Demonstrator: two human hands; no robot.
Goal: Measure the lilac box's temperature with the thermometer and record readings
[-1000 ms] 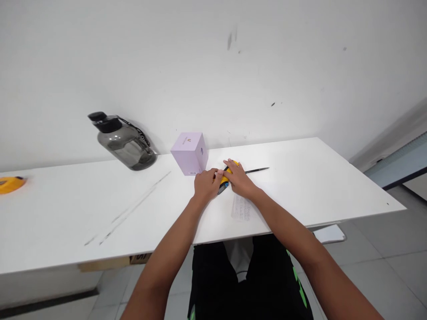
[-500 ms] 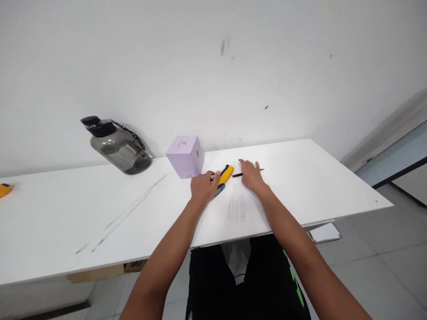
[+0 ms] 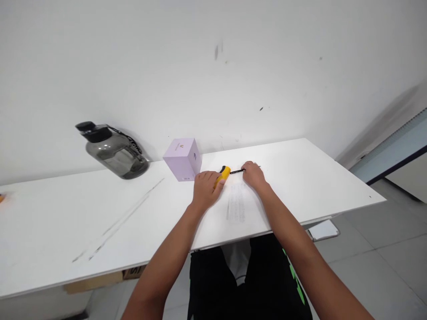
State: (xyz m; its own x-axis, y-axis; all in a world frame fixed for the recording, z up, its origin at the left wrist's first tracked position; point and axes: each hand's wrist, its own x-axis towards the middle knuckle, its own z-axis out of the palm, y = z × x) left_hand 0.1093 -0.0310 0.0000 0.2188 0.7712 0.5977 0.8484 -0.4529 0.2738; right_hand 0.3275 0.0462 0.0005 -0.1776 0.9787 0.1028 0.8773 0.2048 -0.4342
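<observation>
My left hand [image 3: 207, 189] is closed round a yellow-and-black tool [image 3: 223, 174], its thumb along the near side. Most of the tool is hidden under the palm, so its kind cannot be told. Just to its right lies a thin black pencil [image 3: 236, 171], its left end close to the tool's yellow end. My right hand [image 3: 253, 174] has its fingers closed over the pencil's middle, and a thin tip shows beyond the knuckles. Both hands rest low on the white table [image 3: 290, 191]. Behind my left hand stands a lilac box [image 3: 182, 162].
A grey see-through bottle [image 3: 116, 153] with a black cap stands at the back left, near the wall [image 3: 187, 71]. Grey smudges mark the tabletop between my forearms. An orange object [image 3: 2, 197] shows at the far left edge. A white pad-like object [image 3: 323, 230] sits below the table's front edge.
My left hand has closed further over the yellow-and-black tool, hiding its grey-blue part. My right hand's fingers, spread before, have drawn together on the pencil. The view has shifted slightly.
</observation>
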